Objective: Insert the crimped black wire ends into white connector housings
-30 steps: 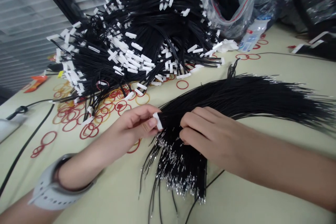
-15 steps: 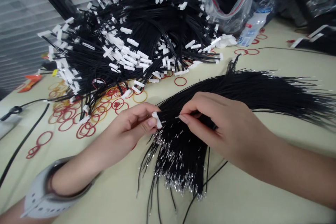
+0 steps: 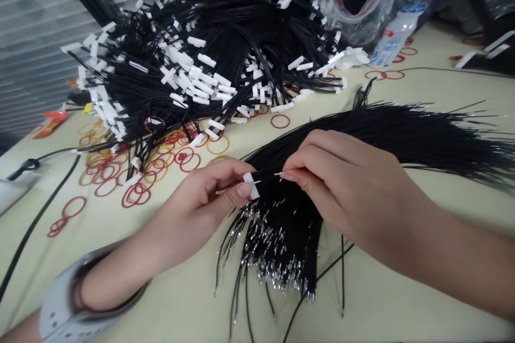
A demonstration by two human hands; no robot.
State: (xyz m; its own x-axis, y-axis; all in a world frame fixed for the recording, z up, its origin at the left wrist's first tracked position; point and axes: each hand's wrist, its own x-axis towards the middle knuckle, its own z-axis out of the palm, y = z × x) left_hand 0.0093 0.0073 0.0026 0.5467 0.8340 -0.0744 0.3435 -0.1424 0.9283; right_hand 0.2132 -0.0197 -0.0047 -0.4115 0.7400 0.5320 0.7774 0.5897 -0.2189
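Leftmost, slatted window blinds (image 3: pixel 32 64) behind a cream tabletop (image 3: pixel 402 295), with a black cable (image 3: pixel 30 230) trailing down its left side and a small orange object (image 3: pixel 54 122), too blurred to name. Next, a loose scatter of red and yellow rubber bands (image 3: pixel 110 163), overlapping one another. Behind these, a big heap of black wires (image 3: pixel 241 27), tipped with many white plastic connectors (image 3: pixel 203 84).

In the foreground, a light grey watch strap (image 3: pixel 64 300) on the left wrist, then the left hand (image 3: pixel 201 198). Pinches one small white connector housing (image 3: pixel 251 186) between thumb and forefinger, at the left edge of a bundle of loose black wires (image 3: pixel 322 136). Bends across the table, with silvery metal terminals (image 3: pixel 277 273) fanned toward the viewer and thin wire ends off to the right.

Just right of the housing, close but apart, the bright tip of a single wire (image 3: pixel 278 174), pinched between thumb and forefinger of the right hand (image 3: pixel 346 171), other fingers curled in.

Behind, a clear plastic bag (image 3: pixel 354 22) with a red line near its mouth, beside a white bottle (image 3: pixel 394 40) with a blue cap. Farthest right, a black item (image 3: pixel 497 59) with white strips, partly cut off.
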